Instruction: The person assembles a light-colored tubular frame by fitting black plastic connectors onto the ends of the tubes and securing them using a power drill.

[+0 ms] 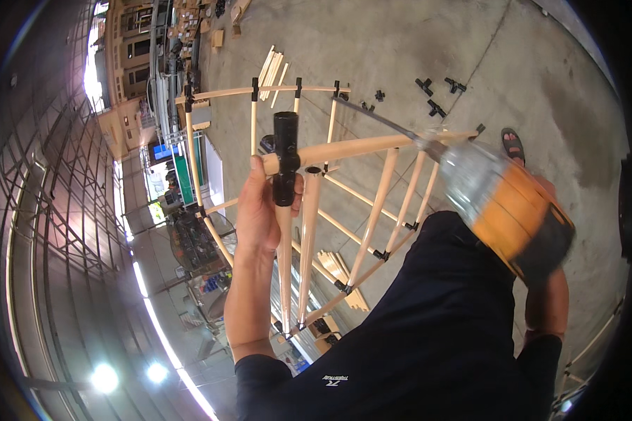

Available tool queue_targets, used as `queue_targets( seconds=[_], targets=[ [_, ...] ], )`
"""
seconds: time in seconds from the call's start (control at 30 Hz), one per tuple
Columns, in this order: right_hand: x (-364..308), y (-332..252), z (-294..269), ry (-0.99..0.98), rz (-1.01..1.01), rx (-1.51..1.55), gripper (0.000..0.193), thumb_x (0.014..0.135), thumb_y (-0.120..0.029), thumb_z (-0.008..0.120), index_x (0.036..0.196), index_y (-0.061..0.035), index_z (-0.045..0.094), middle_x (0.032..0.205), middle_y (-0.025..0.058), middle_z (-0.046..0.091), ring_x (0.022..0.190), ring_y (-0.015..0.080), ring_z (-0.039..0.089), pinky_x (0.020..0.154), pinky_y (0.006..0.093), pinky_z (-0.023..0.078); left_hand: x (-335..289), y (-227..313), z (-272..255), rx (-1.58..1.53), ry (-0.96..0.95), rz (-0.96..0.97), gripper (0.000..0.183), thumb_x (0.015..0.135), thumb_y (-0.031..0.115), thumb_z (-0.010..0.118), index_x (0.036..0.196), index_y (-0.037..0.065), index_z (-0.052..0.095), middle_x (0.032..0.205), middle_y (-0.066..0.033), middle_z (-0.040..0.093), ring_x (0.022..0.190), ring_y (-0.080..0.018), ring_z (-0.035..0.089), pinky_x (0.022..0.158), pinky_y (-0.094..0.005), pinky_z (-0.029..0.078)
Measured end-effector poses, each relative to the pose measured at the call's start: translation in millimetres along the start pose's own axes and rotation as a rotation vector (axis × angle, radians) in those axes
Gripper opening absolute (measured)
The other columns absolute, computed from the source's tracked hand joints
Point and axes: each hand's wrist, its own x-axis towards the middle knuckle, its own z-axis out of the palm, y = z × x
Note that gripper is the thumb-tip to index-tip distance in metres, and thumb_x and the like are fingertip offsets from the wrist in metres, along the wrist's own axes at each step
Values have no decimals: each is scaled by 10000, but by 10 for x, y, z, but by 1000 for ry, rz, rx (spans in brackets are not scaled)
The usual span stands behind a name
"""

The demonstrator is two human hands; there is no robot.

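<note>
My left hand (258, 210) is closed round the top of a cream pipe (284, 242), just under a black pipe joint (286, 133). From that joint a horizontal cream pipe (358, 146) runs off to the right. Another upright pipe (310, 224) with an open top end stands just right of the hand. An orange and black power driver (516, 203), smeared by motion, is held by my right hand, which is mostly hidden behind it; my right forearm (546, 309) leads up to it. Its long thin bit (383, 119) points left, over the horizontal pipe.
The pipes belong to a large frame with black joints (255, 88) around me. Loose black joints (435, 107) lie on the concrete floor (527, 77), with loose pipes (270, 74) beyond the frame and slats (344, 281) below. My sandalled foot (512, 144) is at right.
</note>
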Motion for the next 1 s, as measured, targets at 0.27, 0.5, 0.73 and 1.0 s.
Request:
queue_targets(
  seconds=[0.27, 0.5, 0.73, 1.0],
  targets=[
    [-263, 321, 341, -72, -129, -96, 392, 781, -170, 777, 1111, 11, 666, 1014, 111, 703, 907, 283, 715, 795, 359, 546, 17, -68, 44, -19, -2, 6, 657, 1039, 635, 350, 1143, 43, 613, 814, -84, 645, 652, -151, 564, 578, -288, 437],
    [-544, 61, 237, 17, 154, -98, 407, 809, -220, 819, 1126, -14, 668, 1043, 128, 639, 964, 258, 671, 858, 335, 534, -17, -50, 67, -25, -6, 8, 657, 1033, 644, 363, 1120, 47, 622, 816, -84, 651, 655, -145, 570, 583, -284, 442],
    [-669, 41, 213, -129, 211, -269, 861, 690, -338, 917, 1355, 5, 493, 1012, 66, 673, 886, 217, 616, 917, 342, 499, 15, -68, 18, -34, -20, 14, 661, 1016, 660, 400, 1101, 48, 634, 806, -73, 658, 636, -127, 577, 559, -263, 440],
    [-613, 51, 481, -116, 104, -123, 472, 769, -269, 885, 1043, -75, 553, 926, 106, 731, 804, 240, 737, 719, 342, 566, 16, -73, 18, -10, 3, 35, 673, 1000, 666, 438, 1142, 32, 616, 836, -84, 659, 624, -144, 612, 536, -247, 462]
  ],
)
